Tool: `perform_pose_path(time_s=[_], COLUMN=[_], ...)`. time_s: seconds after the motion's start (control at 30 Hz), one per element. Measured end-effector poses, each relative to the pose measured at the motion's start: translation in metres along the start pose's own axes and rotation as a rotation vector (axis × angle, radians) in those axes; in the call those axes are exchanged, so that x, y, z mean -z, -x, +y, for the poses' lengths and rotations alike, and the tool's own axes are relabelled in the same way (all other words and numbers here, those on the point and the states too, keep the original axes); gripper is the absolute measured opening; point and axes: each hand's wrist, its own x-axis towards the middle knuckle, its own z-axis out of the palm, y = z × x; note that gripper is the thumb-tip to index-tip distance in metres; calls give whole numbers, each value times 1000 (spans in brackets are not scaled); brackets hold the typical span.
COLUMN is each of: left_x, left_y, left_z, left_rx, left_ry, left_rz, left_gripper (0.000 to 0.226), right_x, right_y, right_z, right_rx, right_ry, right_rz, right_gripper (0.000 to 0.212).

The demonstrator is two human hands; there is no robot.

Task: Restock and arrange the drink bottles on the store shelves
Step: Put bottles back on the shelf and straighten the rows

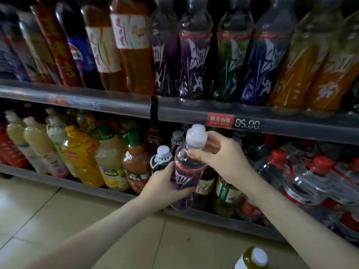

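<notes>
Yellow-green bottle (251, 259) sits well below the price tag (233, 122). Just below that tag is the purple bottle (184, 171), tilted. Grip of left hand (165, 183) clamps its body; grip of right hand (219, 152) pinches its neck.

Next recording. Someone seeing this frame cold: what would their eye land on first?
The purple-labelled bottle with a white cap, held centre frame before the lower shelf: the left hand grips its body, the right hand pinches its neck. Above it, a row of matching bottles in purple, green, blue and orange stands on the upper shelf, with a red price tag reading 05.00 on its front edge.
</notes>
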Motion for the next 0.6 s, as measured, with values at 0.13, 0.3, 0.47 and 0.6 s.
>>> perform_pose_path(time_s=[0.13, 0.3, 0.47, 0.6], left_x=[51, 110, 151, 147], left_y=[-16, -44, -77, -103], left_z=[35, 80, 106, 108], left_rx=[-80, -272, -509, -694], left_ry=[53, -57, -88, -185], left_rz=[213, 303, 26, 313], left_gripper=[51, 51, 61, 53], right_x=[0, -2, 14, 31], right_y=[-24, -46, -48, -46], right_z=[-37, -67, -92, -101], right_rx=[51, 119, 301, 315], right_ry=[-144, -87, 76, 137], right_rz=[-159, -41, 221, 443], right_gripper=[58, 43, 39, 35])
